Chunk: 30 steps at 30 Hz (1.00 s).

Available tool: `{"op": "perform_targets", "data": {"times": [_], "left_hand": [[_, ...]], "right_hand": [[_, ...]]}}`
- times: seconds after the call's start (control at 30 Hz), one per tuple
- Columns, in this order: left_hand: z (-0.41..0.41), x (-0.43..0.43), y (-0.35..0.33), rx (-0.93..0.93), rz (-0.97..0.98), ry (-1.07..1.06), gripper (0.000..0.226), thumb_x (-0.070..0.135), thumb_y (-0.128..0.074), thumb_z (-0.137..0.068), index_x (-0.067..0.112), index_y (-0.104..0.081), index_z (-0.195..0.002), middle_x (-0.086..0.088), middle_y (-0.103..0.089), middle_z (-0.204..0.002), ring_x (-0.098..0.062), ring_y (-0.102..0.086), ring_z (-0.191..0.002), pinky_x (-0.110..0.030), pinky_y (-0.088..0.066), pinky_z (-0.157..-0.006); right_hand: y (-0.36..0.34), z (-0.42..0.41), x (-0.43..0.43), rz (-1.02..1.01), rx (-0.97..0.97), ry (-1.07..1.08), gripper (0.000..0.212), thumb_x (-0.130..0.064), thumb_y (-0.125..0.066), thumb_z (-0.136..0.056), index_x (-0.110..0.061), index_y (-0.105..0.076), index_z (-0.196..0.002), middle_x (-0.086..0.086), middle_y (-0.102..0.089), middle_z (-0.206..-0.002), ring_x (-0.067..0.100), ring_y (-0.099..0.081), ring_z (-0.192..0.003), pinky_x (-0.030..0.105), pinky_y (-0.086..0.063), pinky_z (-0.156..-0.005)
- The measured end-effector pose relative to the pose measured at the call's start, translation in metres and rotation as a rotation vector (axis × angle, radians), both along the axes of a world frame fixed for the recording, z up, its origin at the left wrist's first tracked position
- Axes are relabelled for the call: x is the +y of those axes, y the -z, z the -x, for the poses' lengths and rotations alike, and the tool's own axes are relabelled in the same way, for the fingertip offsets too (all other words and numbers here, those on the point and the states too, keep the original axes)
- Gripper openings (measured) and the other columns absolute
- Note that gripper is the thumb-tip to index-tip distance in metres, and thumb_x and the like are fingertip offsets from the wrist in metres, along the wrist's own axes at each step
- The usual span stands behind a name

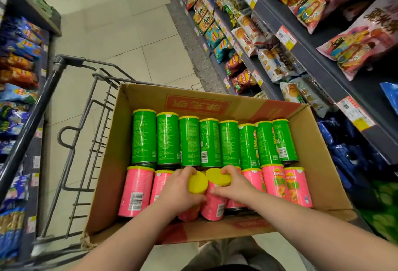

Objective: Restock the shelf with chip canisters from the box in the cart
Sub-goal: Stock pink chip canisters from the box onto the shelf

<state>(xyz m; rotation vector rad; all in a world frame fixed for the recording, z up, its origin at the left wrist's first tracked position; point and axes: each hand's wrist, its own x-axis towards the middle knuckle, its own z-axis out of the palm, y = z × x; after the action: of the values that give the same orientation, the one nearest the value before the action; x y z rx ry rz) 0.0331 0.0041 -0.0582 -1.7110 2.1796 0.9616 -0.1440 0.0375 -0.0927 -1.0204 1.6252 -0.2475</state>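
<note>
I am at the pick-up step: both hands are down in the cardboard box point(215, 106), which sits in the wire cart point(43, 96) in the aisle, and nothing from this grab has reached a shelf yet. The left hand point(179, 188) has its grip clamped round a pink canister point(189, 213), fingers curled over the rim of its yellow lid point(197, 183). The right hand point(235, 184) is clamped the same way on a second pink canister point(213, 206) just beside it. Both of these are tipped up out of the near row with their lids toward me, and they touch each other near the middle of the box. The other pink canisters point(135, 188) lie flat along the near side, and a full row of green canisters point(189, 141) lies along the far side. I judge the next move to be a straight lift of both cans clear of the box walls, then a turn to the right, where the snack shelf point(312, 55) stands near the cart. I cannot see a gap meant for canisters on it from here, so I would look up and find the slot before committing. The cans look smooth and glossy, so I would hold each grip firm through the turn and set each can upright.
</note>
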Motion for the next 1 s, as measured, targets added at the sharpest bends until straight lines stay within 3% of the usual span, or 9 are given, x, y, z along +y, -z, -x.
{"op": "perform_targets", "data": {"times": [0.23,0.43,0.53,0.63,0.7,0.83,0.9,1.0], "left_hand": [[-0.003,0.003,-0.009,0.101,-0.006,-0.106,0.070,0.034,-0.080,-0.069,0.024,-0.046,-0.130,-0.006,-0.047,-0.126,-0.022,-0.049,-0.115,-0.020,-0.035,-0.084],[-0.007,0.004,-0.025,0.337,0.005,-0.361,0.068,0.041,-0.087,-0.055,0.023,-0.058,-0.114,-0.006,-0.062,-0.113,-0.018,-0.057,-0.097,-0.026,-0.047,-0.083],[-0.006,0.008,-0.038,0.437,-0.001,-0.434,0.062,0.032,-0.087,-0.063,0.023,-0.056,-0.117,-0.005,-0.060,-0.108,-0.017,-0.056,-0.094,-0.027,-0.047,-0.082],[-0.007,0.015,-0.051,0.551,0.001,-0.505,0.079,0.034,-0.090,-0.056,0.021,-0.050,-0.123,-0.006,-0.060,-0.108,-0.020,-0.058,-0.095,-0.028,-0.047,-0.082],[-0.007,0.019,-0.059,0.608,0.003,-0.540,0.086,0.040,-0.087,-0.051,0.019,-0.048,-0.125,-0.007,-0.061,-0.110,-0.021,-0.059,-0.096,-0.028,-0.046,-0.081],[-0.003,0.027,-0.070,0.695,0.005,-0.550,0.078,0.039,-0.085,-0.063,0.014,-0.048,-0.127,-0.007,-0.061,-0.112,-0.019,-0.058,-0.096,-0.027,-0.042,-0.078],[0.000,0.033,-0.074,0.705,0.000,-0.521,0.076,0.043,-0.083,-0.064,0.015,-0.049,-0.126,-0.004,-0.059,-0.109,-0.017,-0.055,-0.093,-0.026,-0.040,-0.076],[0.007,0.043,-0.081,0.767,-0.040,-0.501,0.089,0.062,-0.075,-0.040,0.019,-0.053,-0.115,-0.004,-0.063,-0.107,-0.018,-0.061,-0.092,-0.031,-0.048,-0.078]], "right_hand": [[-0.005,-0.006,0.008,0.083,-0.021,0.128,0.061,-0.035,-0.080,-0.071,-0.027,-0.038,-0.114,0.005,-0.052,-0.117,0.021,-0.054,-0.102,0.031,-0.048,-0.083],[-0.034,0.004,0.014,0.174,-0.103,0.290,0.051,-0.026,-0.079,-0.074,-0.029,-0.044,-0.110,-0.002,-0.057,-0.101,0.008,-0.055,-0.083,0.015,-0.044,-0.063],[-0.051,0.005,0.019,0.212,-0.099,0.357,0.064,-0.026,-0.081,-0.072,-0.025,-0.043,-0.124,0.001,-0.056,-0.112,0.014,-0.057,-0.095,0.026,-0.048,-0.082],[-0.066,0.004,0.028,0.255,-0.068,0.425,0.077,-0.029,-0.080,-0.072,-0.023,-0.036,-0.135,0.003,-0.053,-0.117,0.021,-0.056,-0.109,0.038,-0.046,-0.097],[-0.075,0.003,0.036,0.280,-0.113,0.487,0.074,-0.027,-0.079,-0.074,-0.021,-0.036,-0.134,0.003,-0.054,-0.117,0.020,-0.057,-0.106,0.037,-0.048,-0.095],[-0.090,0.003,0.056,0.348,-0.154,0.570,0.063,-0.023,-0.078,-0.076,-0.023,-0.039,-0.126,0.003,-0.056,-0.113,0.017,-0.057,-0.099,0.029,-0.048,-0.084],[-0.094,0.003,0.066,0.366,-0.168,0.605,0.065,-0.022,-0.077,-0.077,-0.020,-0.039,-0.130,0.006,-0.057,-0.117,0.019,-0.058,-0.102,0.032,-0.049,-0.087],[-0.101,0.003,0.081,0.405,-0.150,0.637,0.071,-0.029,-0.081,-0.072,-0.019,-0.041,-0.130,0.008,-0.059,-0.121,0.020,-0.060,-0.104,0.036,-0.050,-0.092]]}}
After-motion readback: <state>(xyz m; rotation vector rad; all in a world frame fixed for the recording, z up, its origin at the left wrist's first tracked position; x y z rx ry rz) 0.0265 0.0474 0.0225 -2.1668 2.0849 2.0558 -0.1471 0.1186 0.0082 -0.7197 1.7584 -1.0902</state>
